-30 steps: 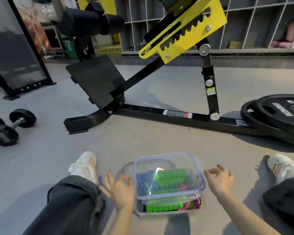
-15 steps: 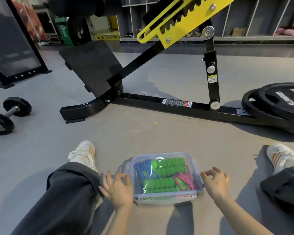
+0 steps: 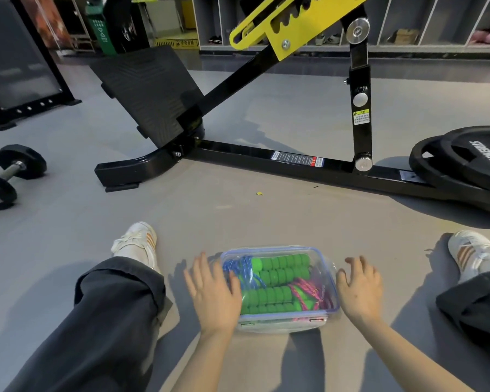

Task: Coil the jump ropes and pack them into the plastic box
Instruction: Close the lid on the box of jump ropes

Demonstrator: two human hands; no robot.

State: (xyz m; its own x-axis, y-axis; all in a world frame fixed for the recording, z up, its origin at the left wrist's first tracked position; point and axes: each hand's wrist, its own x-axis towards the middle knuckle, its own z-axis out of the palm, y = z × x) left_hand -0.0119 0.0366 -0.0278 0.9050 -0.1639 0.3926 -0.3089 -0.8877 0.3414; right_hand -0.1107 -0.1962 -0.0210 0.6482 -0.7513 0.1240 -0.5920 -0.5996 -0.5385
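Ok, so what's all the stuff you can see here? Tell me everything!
plastic box: one, clear with a blue rim, closed, on the floor between the hands
jump ropes: at least two, green handles with blue and pink cords, inside the box
gym bench: one, black and yellow, behind the box
weight plates: two, black, stacked far right
dumbbells: two, black, far left
cubby shelves: one row, grey, back wall
shoes: two, white with orange stripes, either side
left hand: one, flat on the box's left top
right hand: one, fingers loosely bent, at the box's right side
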